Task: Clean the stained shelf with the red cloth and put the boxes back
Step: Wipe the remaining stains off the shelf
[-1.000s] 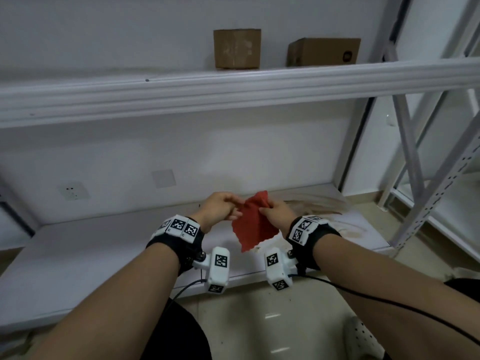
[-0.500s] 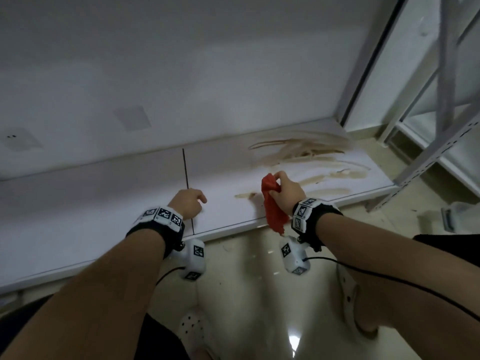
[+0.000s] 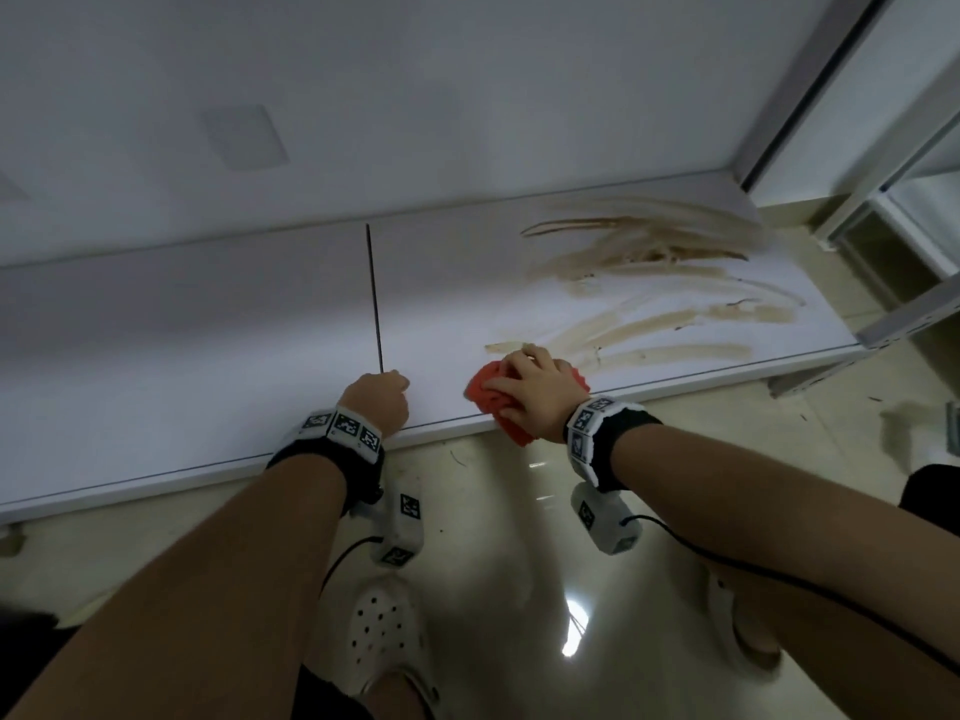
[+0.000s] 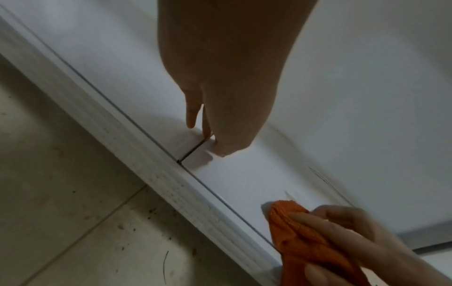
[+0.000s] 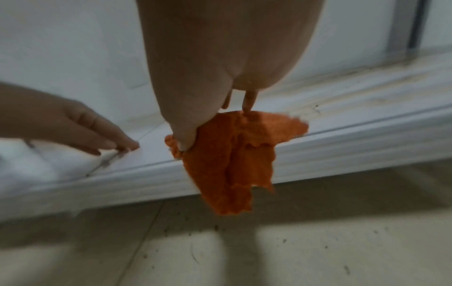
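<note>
The white shelf (image 3: 208, 324) is the largest thing here; it runs low across the head view, just above the tiled floor (image 3: 498, 517). Its right part carries long brown stains (image 3: 639, 283), and a thin dark seam (image 3: 375, 298) divides the board in two panels. At the right side a grey metal upright (image 3: 810, 90) of the rack stands against the wall.

The person's right hand (image 3: 535, 392) lies on the red cloth (image 3: 480, 389) at the front edge of the shelf, just left of the nearest stain streaks. The fingers are spread over the bunched cloth and press it down, and the thumb is tucked into the fabric; part of the cloth (image 5: 234, 160) hangs over the shelf edge toward the floor.

The left hand (image 3: 376, 402) rests with its fingertips on the shelf near the front end of the seam, a little apart from the cloth. Its fingers (image 5: 97, 133) are nearly straight and hold nothing.

A white perforated shoe (image 3: 387, 636) is seen on the floor below.
</note>
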